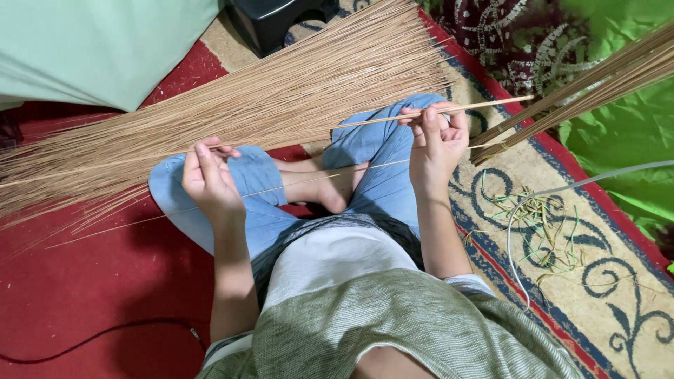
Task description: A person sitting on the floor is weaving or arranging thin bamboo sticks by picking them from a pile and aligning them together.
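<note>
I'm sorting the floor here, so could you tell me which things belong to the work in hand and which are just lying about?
In hand:
- thin stick, pinched by the left hand and right hand
- big pile of sticks
- second bundle of sticks
- leaf scraps

Lying about:
- black stool
- white cable
- black cable
- green cloth

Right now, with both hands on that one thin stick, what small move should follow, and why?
Probably lay the stick on the big stick pile. The left hand and right hand pinch it level above the knees, it looks bare, and the green scraps lie aside.
</note>
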